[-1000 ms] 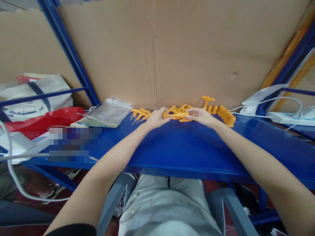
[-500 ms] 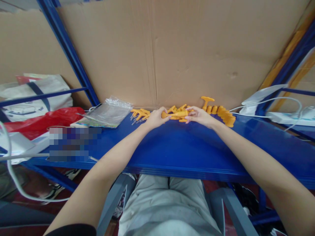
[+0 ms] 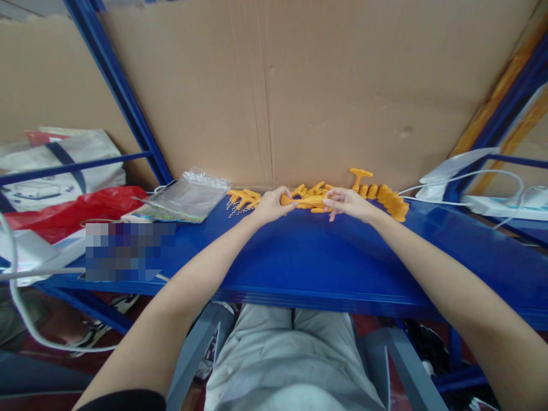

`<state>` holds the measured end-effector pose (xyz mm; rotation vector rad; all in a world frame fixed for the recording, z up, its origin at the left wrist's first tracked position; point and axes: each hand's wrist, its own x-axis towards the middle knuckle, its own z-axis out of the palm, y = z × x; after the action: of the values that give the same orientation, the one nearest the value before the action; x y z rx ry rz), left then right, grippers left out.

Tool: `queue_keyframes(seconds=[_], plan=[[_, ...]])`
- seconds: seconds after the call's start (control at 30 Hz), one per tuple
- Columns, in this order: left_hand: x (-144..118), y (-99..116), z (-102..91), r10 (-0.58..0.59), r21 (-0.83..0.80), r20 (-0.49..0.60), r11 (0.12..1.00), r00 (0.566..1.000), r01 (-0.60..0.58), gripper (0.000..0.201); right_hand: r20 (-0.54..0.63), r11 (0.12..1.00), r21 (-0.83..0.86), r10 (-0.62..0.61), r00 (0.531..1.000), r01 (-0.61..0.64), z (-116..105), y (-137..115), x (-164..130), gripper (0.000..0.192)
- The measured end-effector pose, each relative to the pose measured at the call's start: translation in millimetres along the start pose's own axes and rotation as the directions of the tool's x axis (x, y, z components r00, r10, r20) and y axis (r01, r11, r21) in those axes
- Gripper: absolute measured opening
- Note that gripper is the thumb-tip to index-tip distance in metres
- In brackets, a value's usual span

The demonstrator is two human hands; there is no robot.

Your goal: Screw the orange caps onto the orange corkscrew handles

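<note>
Between my two hands a yellow plastic corkscrew [image 3: 310, 202] lies level over the far part of the blue table. My left hand [image 3: 273, 206] is closed around its handle end. The fingers of my right hand [image 3: 346, 204] pinch the other end, a ribbed tube-like part; the joint between the parts is too small to make out. Left of my left hand lie several yellow T-handles with bare metal spirals [image 3: 243, 200]. More yellow pieces [image 3: 314, 189] lie just behind the held one. Beyond my right hand stands a yellow T-shaped corkscrew [image 3: 360, 178] beside a curved row of yellow tubes [image 3: 389, 201].
A clear plastic bag [image 3: 192, 197] lies on the blue table [image 3: 299, 257] at left, near a red bag [image 3: 85, 211] and a white tote [image 3: 68, 162]. Cardboard [image 3: 299, 85] closes off the back. Blue posts [image 3: 115, 85] and white cables [image 3: 514, 174] flank the sides.
The fingers of my right hand have shifted their grip on the corkscrew's tube end, with some fingers now lower and more curled. My left hand stays in place.
</note>
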<state>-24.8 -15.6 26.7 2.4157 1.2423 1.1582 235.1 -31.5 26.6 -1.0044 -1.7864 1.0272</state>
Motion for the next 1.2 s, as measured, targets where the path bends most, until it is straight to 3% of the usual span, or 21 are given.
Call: queue_keyframes(seconds=[0.27,0.53,0.67,0.77,0.87,0.93,1.07,1.2], plan=[[1.2,-2.8,-1.7,0.001,-0.094,-0.005,0.996,1.000,-0.002,0.026,-0.053,0.979,-0.085,-0.190,0.980,0.185,3.1,3.0,2.0,0.058],[0.3,-2.2,-4.5,0.045,-0.064,-0.027,0.997,0.999,-0.046,0.025,-0.037,0.988,-0.080,-0.136,0.990,0.133,6.7,-4.8,-3.6,0.062],[1.8,-4.0,-6.0,0.045,-0.062,-0.032,0.997,0.998,-0.047,0.025,-0.005,0.966,-0.223,-0.138,0.990,0.133,4.6,1.7,0.4,0.058],[3.8,-4.5,-7.5,-0.007,-0.097,-0.009,0.995,1.000,0.006,0.025,-0.039,0.829,-0.501,-0.309,0.950,0.249,4.2,9.1,3.9,0.059],[4.6,1.0,-9.6,-0.074,-0.179,0.037,0.981,0.997,0.080,0.024,-0.010,0.583,-0.736,-0.520,0.854,0.346,4.5,10.2,1.7,0.064],[4.0,8.1,-11.1,-0.113,-0.236,0.087,0.963,0.990,0.131,0.024,0.047,0.434,-0.821,-0.596,0.802,0.371,3.8,6.6,-2.3,0.061],[1.4,21.1,-12.4,-0.190,-0.315,0.186,0.918,0.964,0.241,0.024,0.172,0.205,-0.898,-0.651,0.739,0.390,0.8,-3.7,-7.8,0.045],[0.7,21.5,-10.9,-0.191,-0.339,0.214,0.905,0.958,0.256,0.028,0.274,0.105,-0.903,-0.606,0.746,0.417,1.1,-10.5,-8.9,0.039]])
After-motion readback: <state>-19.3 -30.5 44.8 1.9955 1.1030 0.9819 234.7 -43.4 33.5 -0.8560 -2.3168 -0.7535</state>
